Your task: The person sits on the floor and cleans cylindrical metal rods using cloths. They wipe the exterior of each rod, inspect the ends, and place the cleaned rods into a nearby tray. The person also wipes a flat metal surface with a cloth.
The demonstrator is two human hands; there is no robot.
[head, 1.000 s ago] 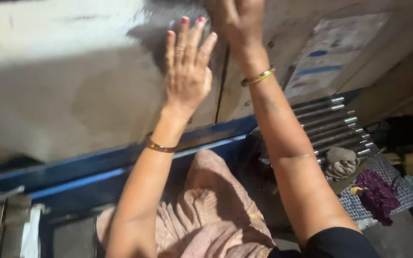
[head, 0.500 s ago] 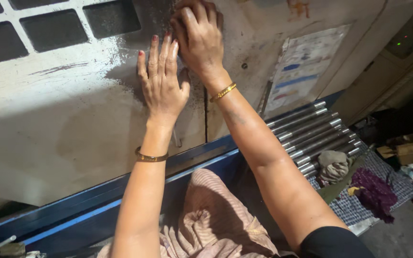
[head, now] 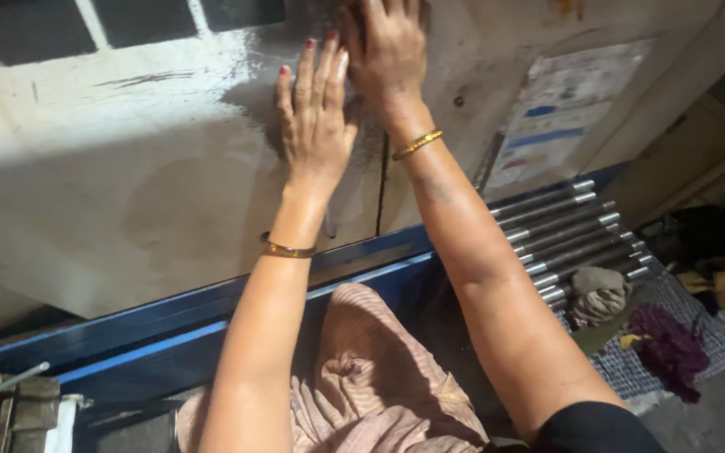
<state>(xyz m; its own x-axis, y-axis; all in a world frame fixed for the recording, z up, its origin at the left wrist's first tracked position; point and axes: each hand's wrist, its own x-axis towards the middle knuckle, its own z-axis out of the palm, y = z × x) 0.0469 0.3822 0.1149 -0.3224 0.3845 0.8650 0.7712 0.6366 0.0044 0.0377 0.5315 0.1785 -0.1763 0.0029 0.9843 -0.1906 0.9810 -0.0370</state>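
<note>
Pressing: both palms are laid flat on the machine panel.
Left hand: open, fingers spread toward 12 o'clock, shifted higher since a second ago.
Right hand: open, nothing gripped, at 1 o'clock of the left.
Steel rods: stacked at 4 o'clock.

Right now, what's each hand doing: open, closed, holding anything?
Left hand: open, flat on the machine panel, holding nothing.
Right hand: pressed on the panel; grip cannot be told.
</note>
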